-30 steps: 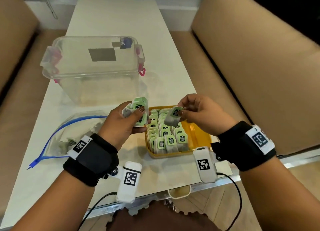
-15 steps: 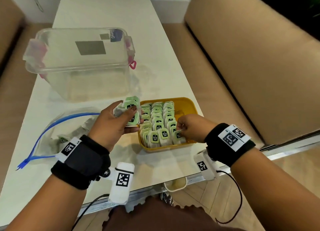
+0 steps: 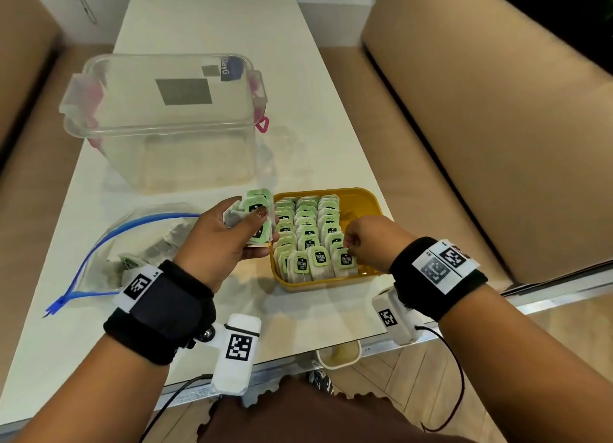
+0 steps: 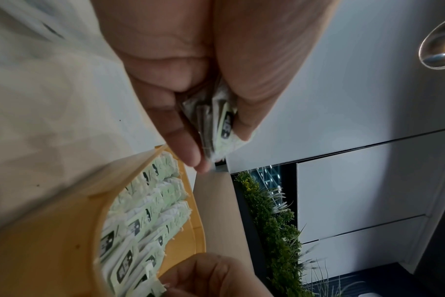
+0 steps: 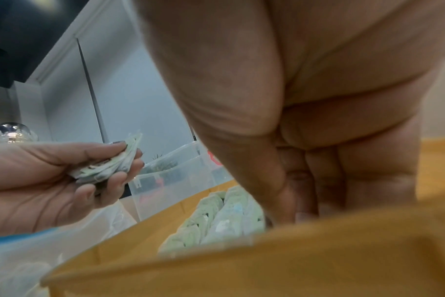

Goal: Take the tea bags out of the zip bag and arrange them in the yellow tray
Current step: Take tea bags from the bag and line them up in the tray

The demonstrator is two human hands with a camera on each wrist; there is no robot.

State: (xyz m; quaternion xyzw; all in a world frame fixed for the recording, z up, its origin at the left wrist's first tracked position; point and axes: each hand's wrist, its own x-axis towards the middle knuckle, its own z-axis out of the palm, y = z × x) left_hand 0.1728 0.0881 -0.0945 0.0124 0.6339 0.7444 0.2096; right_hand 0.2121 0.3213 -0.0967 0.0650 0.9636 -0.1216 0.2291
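While the right hand (image 3: 371, 243) is lowered into the yellow tray (image 3: 361, 197), a tea bag (image 3: 345, 260) in the front row is pinched by its fingers (image 3: 348, 242); a stack of tea bags (image 3: 257, 210) is gripped by the left hand (image 3: 219, 240), beside the zip bag (image 3: 139, 243) on the counter (image 3: 199, 18)

The tray (image 3: 364, 197) sat at the table's (image 3: 205, 21) six o'clock, zip bag (image 3: 99, 260) at its nine, storage box (image 3: 159, 150) at eleven.

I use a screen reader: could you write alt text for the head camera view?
Right hand sets a green-tagged tea bag into the yellow plastic tray, beside three rows; left hand grips a bunch of tea bags. Behind: clear zip bag and clear plastic box.
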